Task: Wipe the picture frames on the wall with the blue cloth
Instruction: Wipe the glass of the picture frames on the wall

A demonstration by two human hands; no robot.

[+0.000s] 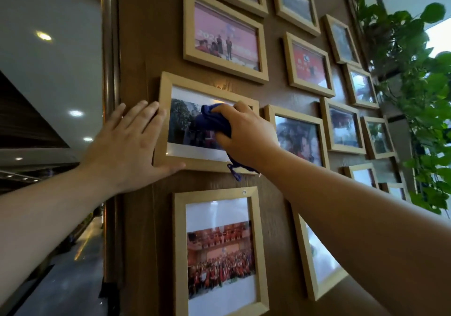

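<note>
Several light wooden picture frames hang on a brown wood-grain wall (136, 47). My right hand (246, 135) grips a bunched dark blue cloth (214, 120) and presses it against the glass of a landscape frame (166, 88) at mid-height on the left. A loose corner of the cloth hangs below that frame's bottom edge. My left hand (129, 144) lies flat with fingers spread against the wall and the frame's left side, its thumb under the frame's bottom left corner. A portrait frame (178, 254) hangs directly below.
More frames fill the wall above and to the right, among them a pink-photo frame (188, 25). A metal corner trim (108, 47) runs down the wall's left edge, with an open hall and ceiling lights beyond. A trailing green plant (419, 101) hangs at the right.
</note>
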